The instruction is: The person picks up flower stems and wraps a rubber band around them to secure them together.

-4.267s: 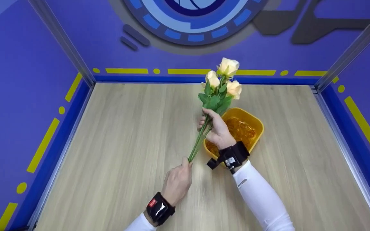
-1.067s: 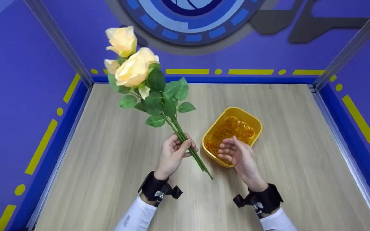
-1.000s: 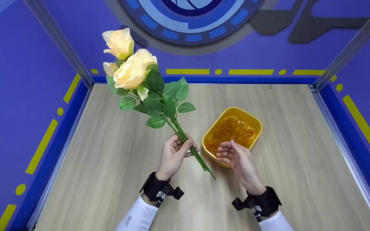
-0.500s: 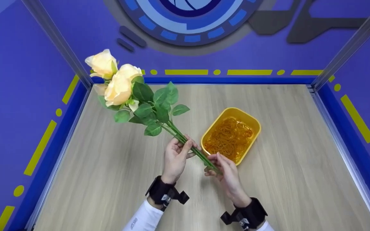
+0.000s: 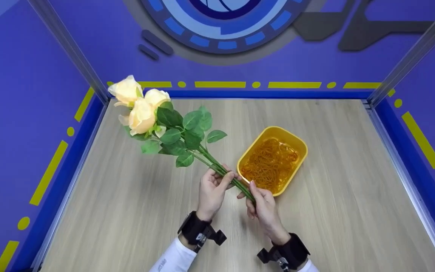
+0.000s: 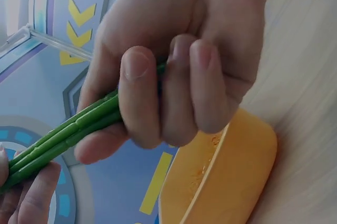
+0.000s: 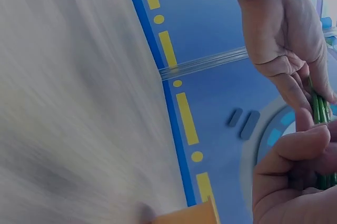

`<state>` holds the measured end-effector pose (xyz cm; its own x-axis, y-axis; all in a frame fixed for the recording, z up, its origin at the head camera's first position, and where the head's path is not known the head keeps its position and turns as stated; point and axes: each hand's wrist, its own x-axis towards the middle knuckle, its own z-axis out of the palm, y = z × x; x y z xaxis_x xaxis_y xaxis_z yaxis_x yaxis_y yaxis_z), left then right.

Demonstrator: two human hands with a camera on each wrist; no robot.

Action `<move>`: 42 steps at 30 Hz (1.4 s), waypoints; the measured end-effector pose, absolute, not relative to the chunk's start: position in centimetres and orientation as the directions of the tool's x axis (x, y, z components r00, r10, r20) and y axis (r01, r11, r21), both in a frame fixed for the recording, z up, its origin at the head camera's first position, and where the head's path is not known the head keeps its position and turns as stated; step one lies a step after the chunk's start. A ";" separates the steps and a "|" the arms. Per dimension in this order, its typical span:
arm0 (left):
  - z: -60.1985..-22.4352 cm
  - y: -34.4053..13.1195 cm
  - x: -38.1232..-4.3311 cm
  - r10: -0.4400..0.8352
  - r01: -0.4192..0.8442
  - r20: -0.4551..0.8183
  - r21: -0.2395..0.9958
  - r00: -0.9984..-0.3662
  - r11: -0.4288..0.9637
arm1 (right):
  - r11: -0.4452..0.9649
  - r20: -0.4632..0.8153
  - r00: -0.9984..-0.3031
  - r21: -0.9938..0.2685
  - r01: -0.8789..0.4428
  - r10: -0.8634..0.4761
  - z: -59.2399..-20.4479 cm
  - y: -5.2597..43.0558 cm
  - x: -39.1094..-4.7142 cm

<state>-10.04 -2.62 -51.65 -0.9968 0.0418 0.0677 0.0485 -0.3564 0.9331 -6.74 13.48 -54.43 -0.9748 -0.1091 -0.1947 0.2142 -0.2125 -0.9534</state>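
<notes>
A small bunch of cream roses (image 5: 142, 113) with green leaves leans to the upper left in the head view, above the table. My left hand (image 5: 212, 192) grips the green stems midway, thumb on top and fingers curled round them. Lower down, my right hand (image 5: 263, 207) pinches the stem ends between thumb and fingers. In the left wrist view the stems (image 6: 68, 134) run side by side through the left hand (image 6: 179, 71), and the right fingertips show at the left edge. The right wrist view has the right hand (image 7: 295, 176) close below the left one.
A yellow tub (image 5: 303, 158) full of orange-brown rubber bands stands just beyond the right hand. The wood-grain table (image 5: 145, 211) is walled by blue panels (image 5: 217, 68) at the back and both sides.
The roses have tipped lower and swung left from their earlier upright pose. My right hand has come off the tub's side, moved left and taken hold of the stem ends.
</notes>
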 end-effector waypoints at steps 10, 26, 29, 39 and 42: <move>-51.7 -2.9 -9.8 0.079 -0.001 0.030 0.932 -0.996 -0.363 | 0.034 -0.076 -0.987 -0.997 0.071 -0.140 -55.0 13.5 -6.6; -50.3 -5.7 -10.5 0.095 -0.081 -0.033 0.822 -0.995 -0.563 | 0.450 0.361 -0.921 -0.805 -0.388 -0.149 -55.5 14.9 -6.5; -50.1 -6.2 -10.6 0.092 -0.095 -0.049 0.781 -0.995 -0.617 | 0.482 0.413 -0.894 -0.756 -0.443 -0.174 -55.6 15.1 -6.5; -49.1 -6.6 -10.4 0.071 -0.143 -0.145 0.581 -0.987 -0.801 | 0.587 0.506 -0.822 -0.593 -0.551 -0.260 -55.9 15.6 -6.4; -49.1 -6.4 -10.5 0.050 -0.133 -0.172 0.517 -0.984 -0.845 | 0.617 0.497 -0.817 -0.555 -0.558 -0.293 -55.8 15.6 -6.5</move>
<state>-10.48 -6.36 -49.07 -0.9839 0.0498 -0.1717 -0.1331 -0.8454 0.5174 -6.47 15.57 -55.82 -0.8170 -0.2929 0.4966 -0.5583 0.6169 -0.5547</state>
